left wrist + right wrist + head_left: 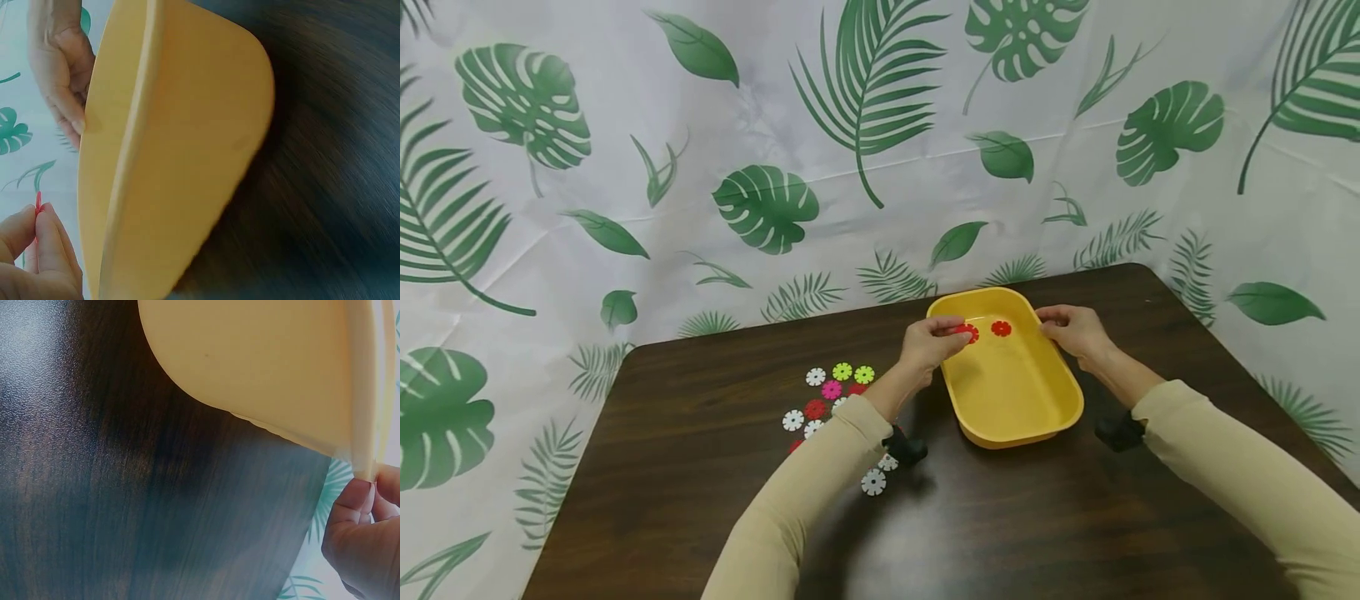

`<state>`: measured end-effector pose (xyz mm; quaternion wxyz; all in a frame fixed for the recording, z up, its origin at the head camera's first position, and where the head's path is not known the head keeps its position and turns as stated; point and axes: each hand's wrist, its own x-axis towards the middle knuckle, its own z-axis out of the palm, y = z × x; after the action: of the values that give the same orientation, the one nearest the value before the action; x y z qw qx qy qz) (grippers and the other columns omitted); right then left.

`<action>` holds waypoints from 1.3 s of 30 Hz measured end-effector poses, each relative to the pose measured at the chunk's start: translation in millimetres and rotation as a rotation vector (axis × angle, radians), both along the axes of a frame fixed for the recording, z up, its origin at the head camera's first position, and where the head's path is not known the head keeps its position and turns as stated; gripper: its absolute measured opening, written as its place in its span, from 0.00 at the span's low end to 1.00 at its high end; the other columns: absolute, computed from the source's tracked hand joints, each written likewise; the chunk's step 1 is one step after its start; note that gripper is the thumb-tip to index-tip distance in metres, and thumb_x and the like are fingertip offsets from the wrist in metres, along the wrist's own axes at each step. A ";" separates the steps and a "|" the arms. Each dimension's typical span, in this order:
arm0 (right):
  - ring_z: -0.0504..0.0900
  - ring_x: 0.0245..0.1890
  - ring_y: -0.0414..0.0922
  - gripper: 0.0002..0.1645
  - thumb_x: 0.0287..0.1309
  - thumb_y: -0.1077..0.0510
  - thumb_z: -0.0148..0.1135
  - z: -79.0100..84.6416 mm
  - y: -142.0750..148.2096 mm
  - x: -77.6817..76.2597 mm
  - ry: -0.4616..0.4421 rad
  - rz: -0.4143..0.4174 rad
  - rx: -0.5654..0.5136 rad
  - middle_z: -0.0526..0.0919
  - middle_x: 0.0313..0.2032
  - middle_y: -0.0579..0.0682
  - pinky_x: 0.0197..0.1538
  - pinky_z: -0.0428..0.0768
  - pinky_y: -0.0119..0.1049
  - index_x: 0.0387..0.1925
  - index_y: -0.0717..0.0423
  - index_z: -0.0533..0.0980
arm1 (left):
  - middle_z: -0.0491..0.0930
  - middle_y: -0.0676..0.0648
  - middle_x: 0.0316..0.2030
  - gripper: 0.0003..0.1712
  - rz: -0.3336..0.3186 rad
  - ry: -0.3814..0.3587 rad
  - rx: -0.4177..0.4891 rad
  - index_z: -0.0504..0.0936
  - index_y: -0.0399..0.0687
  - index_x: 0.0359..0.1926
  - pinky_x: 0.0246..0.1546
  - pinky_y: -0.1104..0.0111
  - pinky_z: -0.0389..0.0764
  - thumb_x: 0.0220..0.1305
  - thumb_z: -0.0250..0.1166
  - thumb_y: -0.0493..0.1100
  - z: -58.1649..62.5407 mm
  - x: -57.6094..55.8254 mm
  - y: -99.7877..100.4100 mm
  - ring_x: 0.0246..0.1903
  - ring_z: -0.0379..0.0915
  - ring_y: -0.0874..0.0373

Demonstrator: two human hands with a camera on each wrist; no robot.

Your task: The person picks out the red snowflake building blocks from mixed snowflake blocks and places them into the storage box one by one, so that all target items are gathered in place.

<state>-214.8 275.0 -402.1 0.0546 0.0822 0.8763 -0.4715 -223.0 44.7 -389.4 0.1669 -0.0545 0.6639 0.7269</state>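
Note:
A yellow plastic tub (1011, 387) stands on the dark table, with one red notched disc (1002, 328) lying inside near its far end. Over the tub's left rim, my left hand (927, 343) pinches another red notched disc (972, 333) between thumb and fingers; the left wrist view shows that disc edge-on. My right hand (1075, 332) grips the tub's right rim near the far corner. In the right wrist view, thumb and fingers (353, 500) of that hand pinch the rim from both sides.
Several notched discs in white, yellow-green, pink and red lie left of the tub, such as a white disc (873, 482); my left forearm hides part of them. Behind the wooden table (685, 433) hangs a white cloth (895, 225) printed with green leaves.

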 end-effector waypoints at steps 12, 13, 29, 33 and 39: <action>0.76 0.39 0.52 0.21 0.65 0.65 0.50 -3.2 -0.8 -0.9 0.001 -0.024 0.004 0.74 0.47 0.66 0.34 0.79 0.25 0.58 0.71 0.68 | 0.75 0.49 0.27 0.12 0.062 -0.066 0.055 0.83 0.36 0.41 0.47 0.62 0.80 0.53 0.67 0.28 -2.6 -9.0 49.4 0.28 0.76 0.59; 0.76 0.39 0.52 0.21 0.65 0.65 0.50 -3.3 -0.9 -0.9 0.002 -0.022 0.004 0.74 0.47 0.66 0.34 0.79 0.25 0.58 0.71 0.68 | 0.76 0.49 0.28 0.12 0.068 -0.073 0.049 0.83 0.36 0.40 0.46 0.63 0.80 0.53 0.67 0.28 -3.6 -9.6 52.8 0.29 0.76 0.59; 0.77 0.40 0.53 0.21 0.65 0.65 0.50 -2.0 -2.6 -0.1 -0.012 -0.034 0.008 0.75 0.48 0.66 0.42 0.82 0.34 0.58 0.70 0.68 | 0.81 0.46 0.31 0.12 0.195 -0.186 -0.067 0.84 0.38 0.37 0.42 0.66 0.82 0.50 0.67 0.25 -17.5 -16.8 81.3 0.28 0.74 0.58; 0.77 0.41 0.53 0.21 0.65 0.66 0.50 -0.4 -2.1 0.2 0.001 -0.026 0.003 0.74 0.47 0.67 0.40 0.82 0.33 0.58 0.71 0.68 | 0.79 0.47 0.30 0.10 0.205 -0.205 -0.070 0.83 0.38 0.36 0.43 0.66 0.81 0.51 0.67 0.26 -15.4 -20.9 86.0 0.29 0.73 0.57; 0.76 0.39 0.51 0.21 0.64 0.66 0.51 0.4 -0.3 0.4 0.009 -0.035 0.003 0.74 0.45 0.64 0.37 0.80 0.27 0.57 0.71 0.69 | 0.78 0.46 0.29 0.10 0.195 -0.187 -0.108 0.82 0.38 0.35 0.43 0.66 0.82 0.50 0.68 0.26 -13.7 -28.0 93.0 0.28 0.74 0.56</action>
<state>-214.4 274.7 -401.7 0.0423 0.0954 0.8757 -0.4714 -250.9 137.6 -403.1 0.1534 -0.1950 0.6751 0.6947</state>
